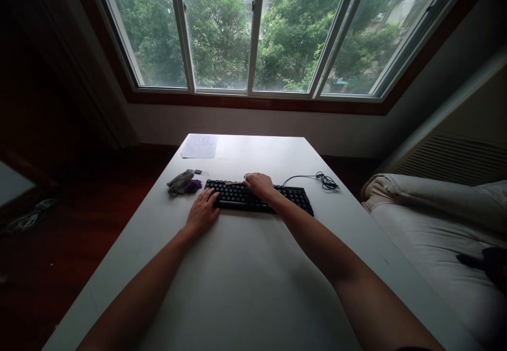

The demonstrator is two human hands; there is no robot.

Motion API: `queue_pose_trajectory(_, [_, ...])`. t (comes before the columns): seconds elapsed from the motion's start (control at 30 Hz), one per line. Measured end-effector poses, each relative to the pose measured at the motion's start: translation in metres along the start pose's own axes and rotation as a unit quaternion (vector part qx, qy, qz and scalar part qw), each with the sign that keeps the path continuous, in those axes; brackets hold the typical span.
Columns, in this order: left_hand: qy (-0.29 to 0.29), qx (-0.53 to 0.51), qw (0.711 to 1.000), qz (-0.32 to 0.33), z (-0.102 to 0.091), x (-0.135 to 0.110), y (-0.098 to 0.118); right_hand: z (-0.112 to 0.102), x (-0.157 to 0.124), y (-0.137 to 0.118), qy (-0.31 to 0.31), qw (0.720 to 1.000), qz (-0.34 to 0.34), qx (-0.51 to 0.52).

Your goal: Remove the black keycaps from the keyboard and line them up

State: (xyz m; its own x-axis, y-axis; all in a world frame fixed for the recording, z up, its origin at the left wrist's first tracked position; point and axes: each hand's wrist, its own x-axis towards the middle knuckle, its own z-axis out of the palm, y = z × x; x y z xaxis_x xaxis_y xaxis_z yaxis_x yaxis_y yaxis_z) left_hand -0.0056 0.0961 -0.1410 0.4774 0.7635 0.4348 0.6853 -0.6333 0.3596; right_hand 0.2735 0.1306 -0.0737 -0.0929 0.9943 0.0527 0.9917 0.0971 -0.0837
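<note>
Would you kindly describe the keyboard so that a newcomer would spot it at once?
Find the white table below the window. Around its middle lies the keyboard, the left hand at its left end and the right hand over it. Long, black and covered in keys, it differs from the crumpled grey bundle to its left and the flat paper sheet beyond.

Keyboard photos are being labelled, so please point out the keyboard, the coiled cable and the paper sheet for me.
Keyboard point(233, 196): head view, on its keys, left of its middle.
Coiled cable point(328, 181): head view, on the bunched loops.
Paper sheet point(199, 146): head view, on the middle of its face.
</note>
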Motion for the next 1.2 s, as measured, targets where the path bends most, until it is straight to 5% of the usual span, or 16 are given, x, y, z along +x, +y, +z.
queue_pose_trajectory(0.23, [0.008,0.009,1.0,-0.004,0.004,0.0,-0.001,0.004,-0.003,0.021,0.052,0.994,0.073,0.066])
queue_pose_trajectory(0.43, [-0.002,0.038,0.999,-0.009,0.004,0.001,0.003,0.011,-0.001,-0.009,0.065,0.989,0.046,0.125])
queue_pose_trajectory(0.73, [-0.002,0.05,0.999,0.002,0.006,0.003,0.004,0.011,-0.004,-0.067,0.111,0.993,-0.009,0.04])
queue_pose_trajectory(1.2, [0.006,0.037,0.999,0.009,0.006,0.002,-0.002,0.03,0.002,-0.075,0.115,0.988,-0.046,0.089])
